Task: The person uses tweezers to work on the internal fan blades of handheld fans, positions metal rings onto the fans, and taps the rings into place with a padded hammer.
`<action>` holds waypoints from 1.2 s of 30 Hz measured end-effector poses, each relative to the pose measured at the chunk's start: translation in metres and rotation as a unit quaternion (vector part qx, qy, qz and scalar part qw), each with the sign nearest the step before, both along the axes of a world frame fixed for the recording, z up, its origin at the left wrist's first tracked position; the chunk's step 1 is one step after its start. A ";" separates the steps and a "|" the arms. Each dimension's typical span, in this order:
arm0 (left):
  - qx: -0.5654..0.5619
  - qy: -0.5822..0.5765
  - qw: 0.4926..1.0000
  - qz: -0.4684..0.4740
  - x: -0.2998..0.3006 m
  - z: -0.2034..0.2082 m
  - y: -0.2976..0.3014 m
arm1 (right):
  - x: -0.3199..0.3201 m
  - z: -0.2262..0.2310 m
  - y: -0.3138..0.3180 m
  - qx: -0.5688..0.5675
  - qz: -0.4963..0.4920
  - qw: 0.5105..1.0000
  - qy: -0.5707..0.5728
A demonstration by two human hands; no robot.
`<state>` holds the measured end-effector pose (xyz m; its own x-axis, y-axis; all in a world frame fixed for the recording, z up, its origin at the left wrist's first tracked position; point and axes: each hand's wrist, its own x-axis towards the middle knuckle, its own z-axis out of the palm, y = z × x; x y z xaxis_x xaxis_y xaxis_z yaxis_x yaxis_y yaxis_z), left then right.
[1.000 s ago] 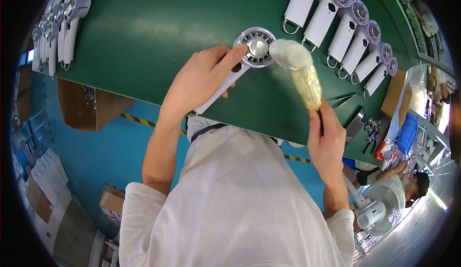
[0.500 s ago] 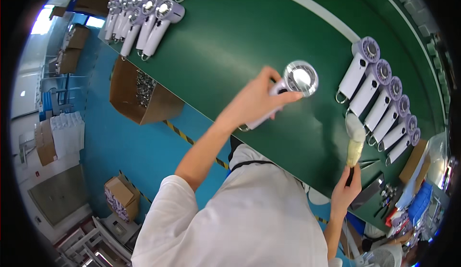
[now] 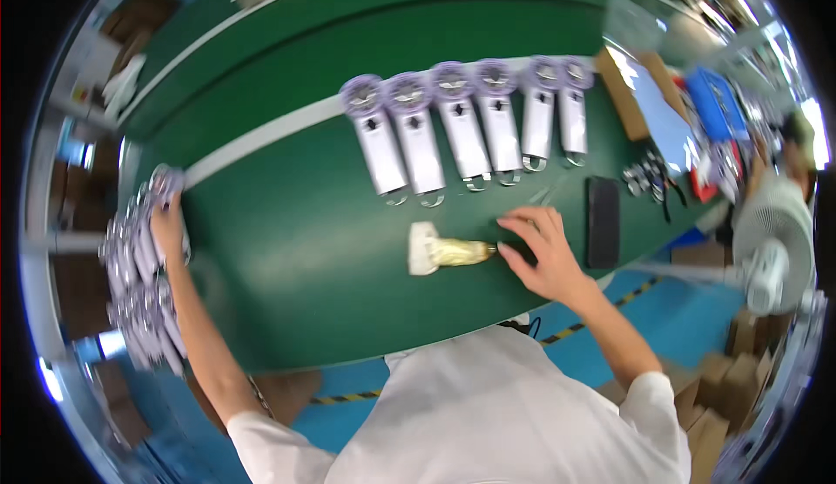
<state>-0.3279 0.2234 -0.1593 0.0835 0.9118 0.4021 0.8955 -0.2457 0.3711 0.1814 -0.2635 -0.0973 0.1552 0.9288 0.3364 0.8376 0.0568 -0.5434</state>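
At the far left of the table, my left hand (image 3: 169,227) is closed around a lilac handheld fan (image 3: 165,184) at the edge of a cluster of similar fans (image 3: 139,244); motion blurs its fingers. My right hand (image 3: 542,253) is open, thumb and fingers apart, just beside the end of a brush-like tool (image 3: 461,251). That tool lies flat on the green table, with a wide white head and a yellowish wrapped handle. Beyond it, several white-and-lilac handheld fans (image 3: 461,131) lie in a row, round heads away from me and metal loops toward me.
Right of my right hand lies a dark flat rectangular object (image 3: 603,223), with small tools (image 3: 649,179) beyond. A cardboard box (image 3: 623,92) and blue bin (image 3: 716,101) stand at the right end. A grey floor fan (image 3: 771,249) is off the table's right side.
My view has turned right. My left hand has carried the handheld fan from the table's middle to the left cluster. My right hand has let go of the brush-like tool, now lying on the table.
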 end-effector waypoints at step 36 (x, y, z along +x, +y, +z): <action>-0.092 -0.311 0.871 0.370 -0.104 -0.133 -0.438 | -0.194 0.003 0.107 0.052 0.219 0.970 -0.092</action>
